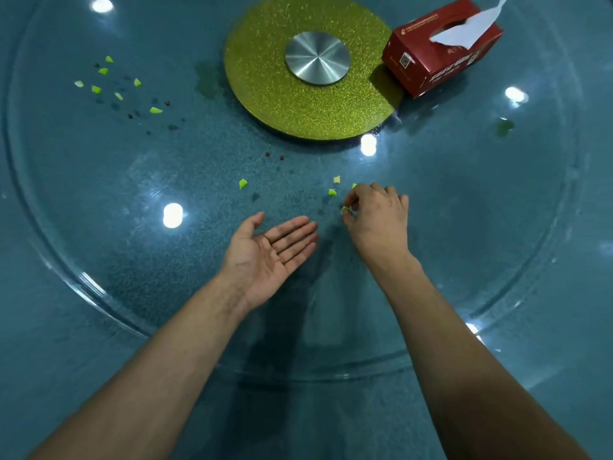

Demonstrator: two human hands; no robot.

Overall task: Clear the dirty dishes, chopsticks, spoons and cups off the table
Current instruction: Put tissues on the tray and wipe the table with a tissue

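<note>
Head view: I see no dishes, chopsticks, spoons or cups on the surface; only green scraps lie there. My right grip pinches one scrap between the middle and the near edge. My left grip lies open, palm up, beside it. So tiny a piece could slip from the pinch and miss the palm.

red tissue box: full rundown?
The red tissue box looks like cardboard, oblong, with white print and a QR-style square on its sides. One white tissue sticks up from the top slot. It sits skewed at the far right of the glass turntable, one corner overlapping the edge of the gold disc. Nothing else touches it.
</note>
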